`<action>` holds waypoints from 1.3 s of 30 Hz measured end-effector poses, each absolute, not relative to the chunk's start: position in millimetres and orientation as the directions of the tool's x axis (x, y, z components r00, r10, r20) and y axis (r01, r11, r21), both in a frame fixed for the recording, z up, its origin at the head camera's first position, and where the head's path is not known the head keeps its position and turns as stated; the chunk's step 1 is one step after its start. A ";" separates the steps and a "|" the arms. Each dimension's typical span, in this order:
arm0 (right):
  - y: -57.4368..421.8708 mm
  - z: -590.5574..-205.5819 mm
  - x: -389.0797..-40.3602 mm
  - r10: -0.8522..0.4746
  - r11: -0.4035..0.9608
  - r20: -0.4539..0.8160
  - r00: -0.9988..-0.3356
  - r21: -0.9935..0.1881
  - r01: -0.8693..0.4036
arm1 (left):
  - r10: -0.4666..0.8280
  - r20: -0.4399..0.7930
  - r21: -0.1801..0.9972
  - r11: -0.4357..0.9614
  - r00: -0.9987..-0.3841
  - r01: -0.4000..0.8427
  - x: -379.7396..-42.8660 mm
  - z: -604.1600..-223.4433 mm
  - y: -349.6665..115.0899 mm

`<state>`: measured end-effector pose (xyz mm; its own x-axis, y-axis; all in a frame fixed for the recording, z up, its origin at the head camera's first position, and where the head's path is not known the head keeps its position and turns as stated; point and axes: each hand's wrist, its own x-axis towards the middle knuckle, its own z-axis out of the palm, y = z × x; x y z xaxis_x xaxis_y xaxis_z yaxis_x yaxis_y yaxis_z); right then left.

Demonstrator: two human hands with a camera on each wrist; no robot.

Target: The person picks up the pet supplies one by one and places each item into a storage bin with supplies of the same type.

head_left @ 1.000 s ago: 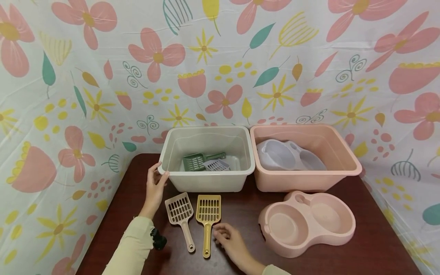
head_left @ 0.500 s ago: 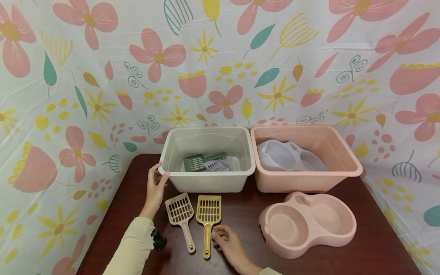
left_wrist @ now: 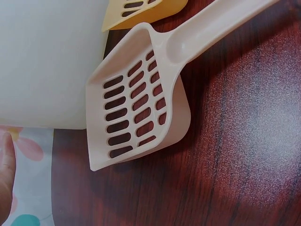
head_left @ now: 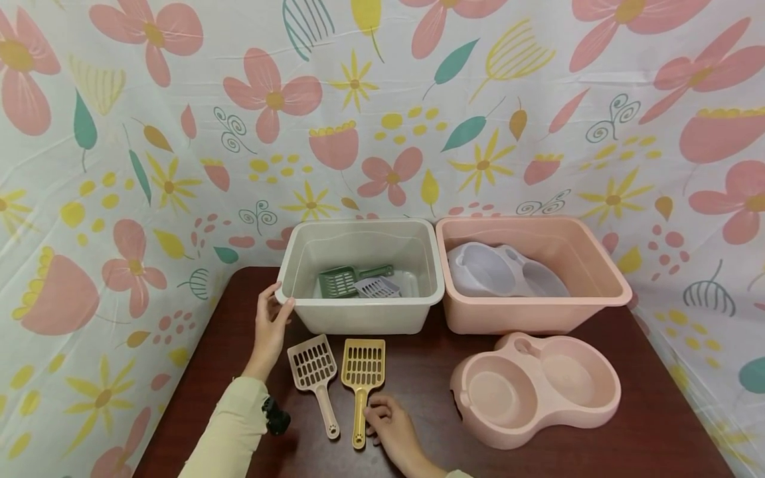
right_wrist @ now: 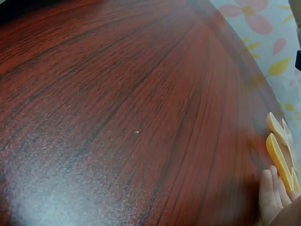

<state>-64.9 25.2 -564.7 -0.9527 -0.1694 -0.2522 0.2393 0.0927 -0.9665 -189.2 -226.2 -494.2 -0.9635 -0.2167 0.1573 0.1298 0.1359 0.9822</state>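
My left hand (head_left: 269,332) holds the near left corner of a pale grey litter box (head_left: 358,315), thumb and fingers at its rim. Inside that box lie a green litter scoop (head_left: 375,271) and a lavender scoop (head_left: 382,285). On the table in front, a beige litter scoop (head_left: 325,405) and a yellow litter scoop (head_left: 361,401) lie side by side, slotted heads toward the box. Just right of the yellow handle is my right hand (head_left: 394,428), fingers loosely bent; whether they touch the handle I cannot tell. The left wrist view shows the beige scoop (left_wrist: 164,44) close up.
A pink litter box (head_left: 526,318) stands beside the grey one, with a lavender double pet bowl (head_left: 516,269) inside. To the right on the dark wooden table (head_left: 418,365) sits a pink double pet bowl (head_left: 538,392). Flower-patterned cloth (head_left: 382,73) hangs behind.
My right hand has shifted left, closer to the yellow scoop's handle. The left hand stays at the grey box's corner, and the scoops lie as before.
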 end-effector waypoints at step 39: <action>17.1 -553.5 -69.7 -0.206 0.089 -0.294 -0.933 -0.955 0.281 | -0.193 0.154 0.982 0.141 -0.969 0.128 -184.2 -482.7 -223.9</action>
